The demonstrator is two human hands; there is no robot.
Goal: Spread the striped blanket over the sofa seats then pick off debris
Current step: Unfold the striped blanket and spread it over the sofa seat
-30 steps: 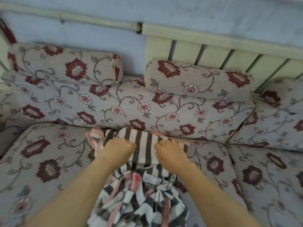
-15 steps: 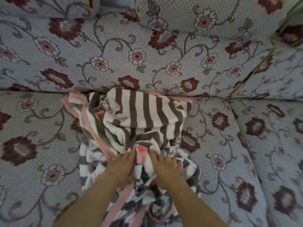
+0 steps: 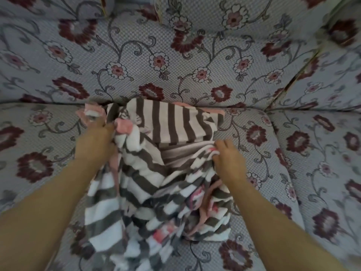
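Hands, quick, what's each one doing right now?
Left hand: grips the blanket at its left side.
Right hand: grips a blanket fold on the right.

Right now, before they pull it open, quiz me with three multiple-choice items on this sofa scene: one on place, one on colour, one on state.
1. Where does the striped blanket lie?
A. on the sofa seat cushion
B. draped over the backrest
C. on the floor

2. What colour is the blanket's edge trim?
A. green
B. pink
C. yellow

3. What state is the blanket in?
A. spread flat over all seats
B. neatly rolled
C. bunched, gripped by both hands

Answers:
1. A, since it sits on the seat cushion below the backrest.
2. B, pink shows by the left hand.
3. C, the left hand and right hand clutch crumpled folds.
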